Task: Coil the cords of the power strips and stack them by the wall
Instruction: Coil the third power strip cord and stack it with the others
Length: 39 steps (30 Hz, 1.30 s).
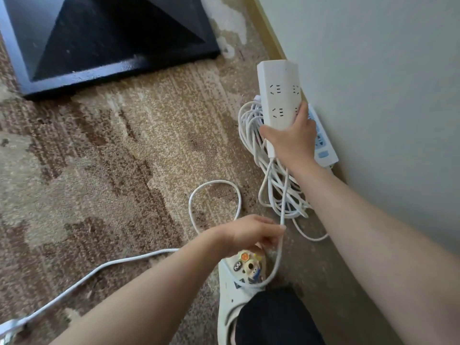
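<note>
Right hand [291, 138] grips the white power strip [278, 95]; left hand [251, 234] pinches its cord [214, 185] — feed even, untwisted loops up.

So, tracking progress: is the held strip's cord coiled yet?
No. The cord trails loose across the carpet, with one loop by the left hand.

Both forearms are bare to the lower edge of the view, with no sleeve, watch or ring visible on the left hand [251, 235] or the right hand [291, 140]. The fingernails that show are short and unpainted. One leg wears dark, near-black trousers [276, 317], and the foot is in a cream perforated clog [229, 307] whose upper carries small charms [249, 266]: an orange disc, a dark oval with a white squiggle, a pale round figure and a blue piece
</note>
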{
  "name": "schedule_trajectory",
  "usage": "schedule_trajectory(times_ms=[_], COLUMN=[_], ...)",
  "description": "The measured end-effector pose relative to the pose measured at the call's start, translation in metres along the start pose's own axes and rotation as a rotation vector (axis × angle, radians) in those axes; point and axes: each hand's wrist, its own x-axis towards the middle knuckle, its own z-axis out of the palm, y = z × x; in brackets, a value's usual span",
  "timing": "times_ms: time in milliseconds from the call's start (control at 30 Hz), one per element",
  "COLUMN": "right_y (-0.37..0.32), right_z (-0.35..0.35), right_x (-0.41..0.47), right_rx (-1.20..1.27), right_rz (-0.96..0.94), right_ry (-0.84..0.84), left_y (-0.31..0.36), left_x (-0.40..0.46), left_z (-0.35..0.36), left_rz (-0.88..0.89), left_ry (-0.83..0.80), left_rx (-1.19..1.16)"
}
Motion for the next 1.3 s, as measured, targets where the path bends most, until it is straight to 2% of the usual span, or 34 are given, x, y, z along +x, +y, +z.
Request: schedule_trajectory(times_ms=[133,300,500,567,667,833,967,1067,1167,1300], right_y=[0.008,0.051,0.094,0.094,0.092,0.105,0.104,0.092,0.082,0.077], right_z=[-0.013,-0.042,-0.053,-0.05,-0.044,-0.038,-0.037,-0.034,-0.031,-0.029], right_x=[0.017,0.023,0.008,0.01,0.015,0.012,0.011,0.013,0.014,0.009], right_rx=[-0.186,-0.397,-0.457,-0.472,-0.543,-0.701,-0.766,-0.811,-0.808,-0.702], right_rz=[-0.089,-0.077,-0.065,-0.087,-0.124,-0.206,-0.219,-0.182,-0.136,-0.094], right_ry=[0.026,-0.004,-0.048,-0.046,-0.02,0.03,0.054,0.086,0.066,0.049], left_y=[0.016,0.033,0.05,0.045,0.041,0.044,0.035,0.027,0.034,0.055], left_x=[-0.003,-0.029,-0.054,-0.057,-0.053,-0.044,-0.057,-0.075,-0.072,-0.057], left_z=[-0.018,-0.077,-0.123,-0.126,-0.115,-0.094,-0.108,-0.123,-0.117,-0.1], left_rz=[0.014,-0.028,-0.037,-0.008,0.142,0.236,0.144,0.119,0.215,0.31], left_ry=[-0.001,0.157,0.449,0.544,0.679,0.586,0.533,0.597,0.646,0.604], left_rx=[-0.227,0.151,0.609,0.672,0.642,0.729,0.744,0.662,0.664,0.795])
